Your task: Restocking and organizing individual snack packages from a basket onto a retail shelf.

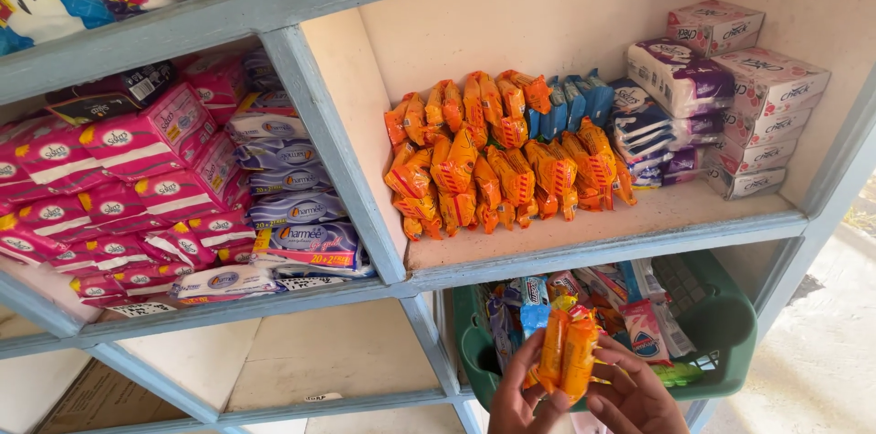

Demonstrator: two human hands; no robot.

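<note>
A pale blue shelf unit (339, 160) with cream boards carries the goods. In its right compartment, orange snack packets (484, 160) lie in leaning rows on the board, with blue packets (570, 104) behind them and stacked white boxes (762, 115) against the right wall. In the left compartment, pink packs (119, 188) are piled beside purple and white packs (297, 215). The compartment below holds a green basket (730, 334) of mixed packets.

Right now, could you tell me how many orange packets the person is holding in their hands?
2: both orange packets stand side by side, upright, pinched between the left hand and right hand, in front of the green basket. More may be hidden behind the fingers.
</note>
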